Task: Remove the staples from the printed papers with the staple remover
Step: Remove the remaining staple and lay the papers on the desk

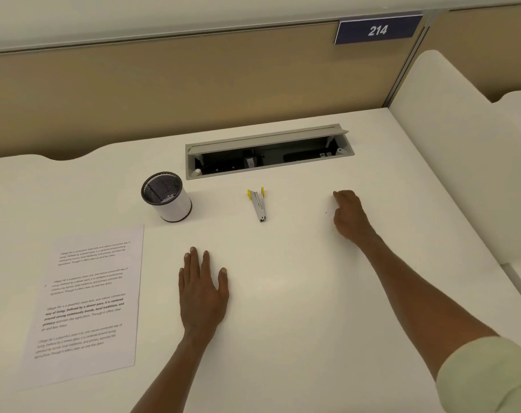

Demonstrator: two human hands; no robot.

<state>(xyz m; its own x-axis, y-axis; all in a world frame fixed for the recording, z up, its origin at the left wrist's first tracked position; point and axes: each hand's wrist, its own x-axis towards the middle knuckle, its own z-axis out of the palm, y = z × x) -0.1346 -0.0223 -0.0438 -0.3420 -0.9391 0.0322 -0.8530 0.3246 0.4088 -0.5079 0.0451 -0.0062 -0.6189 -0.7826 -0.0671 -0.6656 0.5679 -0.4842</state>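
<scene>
A: Staple remover [259, 205]?
B: Lies flat mid-counter [298, 293], untouched, yellow tabs at its far end. Printed papers [86, 305] at 8 o'clock from it, near the left edge.
A: Hands?
B: Left hand [202, 296] palm down at 7 o'clock, fingers straight, holding nothing. Right hand [350, 214] at 3 o'clock, fingers curled onto the counter; can't tell if they pinch anything.
A: Else?
B: Mesh pen cup [167, 195] at 9 o'clock. Open cable tray [268, 153] at 12.

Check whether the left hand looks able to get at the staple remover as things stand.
Probably yes. The left hand lies flat on the desk, holding nothing, and only bare desk shows between it and the staple remover. The mesh cup stands off to the side.
</scene>
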